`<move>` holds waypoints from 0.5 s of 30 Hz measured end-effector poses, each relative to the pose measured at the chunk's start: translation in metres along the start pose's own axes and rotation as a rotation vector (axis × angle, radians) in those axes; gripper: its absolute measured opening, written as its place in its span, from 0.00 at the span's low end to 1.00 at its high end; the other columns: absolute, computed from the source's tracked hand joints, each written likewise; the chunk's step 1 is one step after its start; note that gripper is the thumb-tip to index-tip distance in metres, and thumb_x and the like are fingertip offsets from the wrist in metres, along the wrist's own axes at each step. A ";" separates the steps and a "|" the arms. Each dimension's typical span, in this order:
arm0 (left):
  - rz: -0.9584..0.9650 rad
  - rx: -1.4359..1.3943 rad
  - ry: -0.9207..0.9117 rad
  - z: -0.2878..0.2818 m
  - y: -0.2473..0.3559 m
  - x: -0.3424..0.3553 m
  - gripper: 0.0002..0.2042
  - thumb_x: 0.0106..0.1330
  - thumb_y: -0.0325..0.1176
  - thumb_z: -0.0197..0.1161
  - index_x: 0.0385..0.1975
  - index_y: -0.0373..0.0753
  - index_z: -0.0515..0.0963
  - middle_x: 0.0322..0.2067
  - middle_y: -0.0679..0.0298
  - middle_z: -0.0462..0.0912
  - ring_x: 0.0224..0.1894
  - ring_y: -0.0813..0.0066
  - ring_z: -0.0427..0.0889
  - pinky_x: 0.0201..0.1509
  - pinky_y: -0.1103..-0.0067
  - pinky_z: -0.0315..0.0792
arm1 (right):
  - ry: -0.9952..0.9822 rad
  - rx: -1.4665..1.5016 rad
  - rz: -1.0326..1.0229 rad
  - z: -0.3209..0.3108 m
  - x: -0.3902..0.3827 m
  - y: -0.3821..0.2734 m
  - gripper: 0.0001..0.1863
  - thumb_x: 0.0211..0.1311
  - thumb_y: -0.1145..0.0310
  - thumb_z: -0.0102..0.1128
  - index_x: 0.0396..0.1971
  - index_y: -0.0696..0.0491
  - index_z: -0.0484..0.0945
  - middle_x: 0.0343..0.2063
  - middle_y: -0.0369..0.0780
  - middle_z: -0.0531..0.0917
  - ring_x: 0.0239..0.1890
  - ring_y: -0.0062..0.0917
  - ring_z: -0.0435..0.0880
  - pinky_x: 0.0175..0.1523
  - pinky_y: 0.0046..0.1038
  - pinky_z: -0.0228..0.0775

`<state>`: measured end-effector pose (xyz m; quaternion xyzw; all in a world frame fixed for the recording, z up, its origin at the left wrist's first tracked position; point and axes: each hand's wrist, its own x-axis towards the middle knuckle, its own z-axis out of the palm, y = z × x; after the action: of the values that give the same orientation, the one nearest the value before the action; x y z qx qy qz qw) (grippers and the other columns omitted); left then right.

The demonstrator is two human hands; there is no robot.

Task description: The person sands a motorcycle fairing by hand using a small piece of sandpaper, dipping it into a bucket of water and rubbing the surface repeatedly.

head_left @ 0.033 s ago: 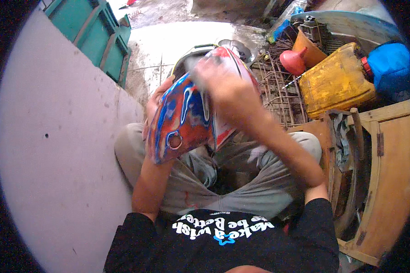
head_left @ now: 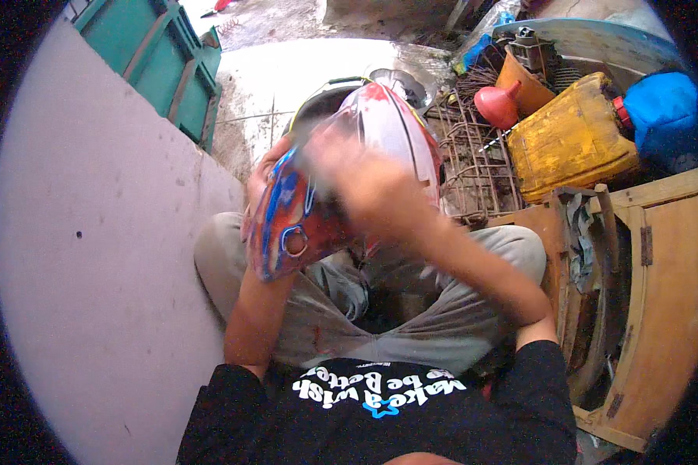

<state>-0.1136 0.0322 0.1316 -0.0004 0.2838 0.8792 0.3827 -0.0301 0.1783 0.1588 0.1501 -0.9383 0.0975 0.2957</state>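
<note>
Wall [head_left: 101,256] of pale grey fills the left, a green crate [head_left: 167,66] at its top end. Left hand [head_left: 260,182] grips the far edge of a red, blue and white panel [head_left: 298,221], held up over the crossed legs in grey trousers [head_left: 411,325]. Right hand [head_left: 364,182], blurred, presses on the panel's face; its grip can't be made out. Right of that: wire rack [head_left: 473,159], red funnel [head_left: 495,105], yellow jerrycan [head_left: 570,139], wooden frame [head_left: 667,294].

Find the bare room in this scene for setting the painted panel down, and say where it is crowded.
Free: the pale wet floor between the green crate and the wire rack. Crowded: the right side, with the yellow jerrycan, red funnel and wooden frame.
</note>
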 end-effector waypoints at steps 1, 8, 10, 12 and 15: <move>-0.074 -0.087 -0.084 -0.008 0.006 0.009 0.18 0.75 0.41 0.47 0.49 0.35 0.78 0.36 0.55 0.86 0.34 0.67 0.86 0.43 0.71 0.82 | 0.076 0.080 -0.114 0.000 -0.001 -0.027 0.20 0.59 0.70 0.53 0.51 0.64 0.77 0.47 0.52 0.84 0.48 0.38 0.86 0.52 0.36 0.80; 0.063 0.046 -0.235 -0.038 0.007 0.018 0.15 0.73 0.33 0.49 0.52 0.31 0.75 0.44 0.56 0.85 0.41 0.68 0.86 0.49 0.70 0.81 | -0.097 0.050 0.058 -0.008 0.010 0.020 0.21 0.59 0.69 0.54 0.52 0.61 0.75 0.49 0.53 0.82 0.48 0.40 0.85 0.54 0.34 0.78; -0.115 -0.054 -0.442 -0.036 0.016 0.028 0.15 0.74 0.34 0.49 0.51 0.31 0.76 0.41 0.56 0.85 0.42 0.69 0.86 0.48 0.73 0.81 | 0.039 0.058 -0.049 -0.004 -0.003 -0.013 0.19 0.60 0.69 0.54 0.50 0.60 0.77 0.49 0.52 0.82 0.50 0.38 0.85 0.55 0.34 0.78; -0.138 -0.037 -0.231 -0.020 0.016 0.021 0.15 0.74 0.33 0.50 0.50 0.31 0.77 0.40 0.56 0.86 0.41 0.70 0.86 0.47 0.74 0.82 | 0.085 0.233 -0.242 -0.011 -0.003 -0.026 0.19 0.59 0.70 0.55 0.50 0.59 0.77 0.46 0.49 0.84 0.47 0.37 0.86 0.55 0.36 0.78; 0.055 0.155 -0.045 -0.011 0.007 0.012 0.15 0.74 0.34 0.49 0.50 0.31 0.77 0.40 0.57 0.86 0.37 0.71 0.86 0.44 0.74 0.82 | -0.184 0.047 0.128 -0.019 0.008 0.031 0.21 0.57 0.72 0.55 0.51 0.62 0.76 0.49 0.52 0.82 0.51 0.40 0.84 0.56 0.35 0.77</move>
<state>-0.1292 0.0310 0.1239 0.0568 0.3424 0.8645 0.3635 -0.0366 0.2111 0.1758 0.1051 -0.9666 0.1243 0.1980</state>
